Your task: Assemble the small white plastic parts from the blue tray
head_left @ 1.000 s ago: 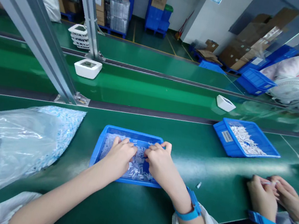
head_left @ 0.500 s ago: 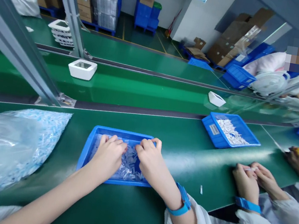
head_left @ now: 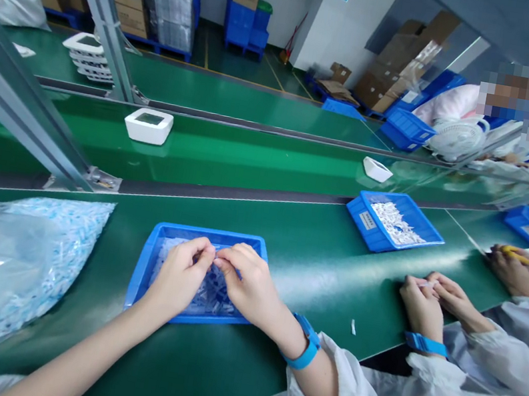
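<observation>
Over a blue tray (head_left: 143, 272) of small clear and whitish pieces, my left hand (head_left: 184, 272) and my right hand (head_left: 247, 283) meet at the fingertips. Each is closed in a pinch. What lies between the fingertips is too small and hidden to name. The tray rests on the green work surface (head_left: 226, 367), and both hands cover part of its contents. A large clear bag (head_left: 51, 257) of light blue and white pieces lies to the left of the tray.
A blue bin (head_left: 370, 232) of white pieces stands at the right, near a small white piece (head_left: 353, 327). A co-worker's hands (head_left: 429, 306) are further right. White housings (head_left: 148, 127) sit on the green conveyor behind. A metal post (head_left: 32, 98) rises at left.
My hands have come together, with the fingertips now meeting above the tray; before, they were apart with fingers down at its contents. The camera view has shifted slightly.
</observation>
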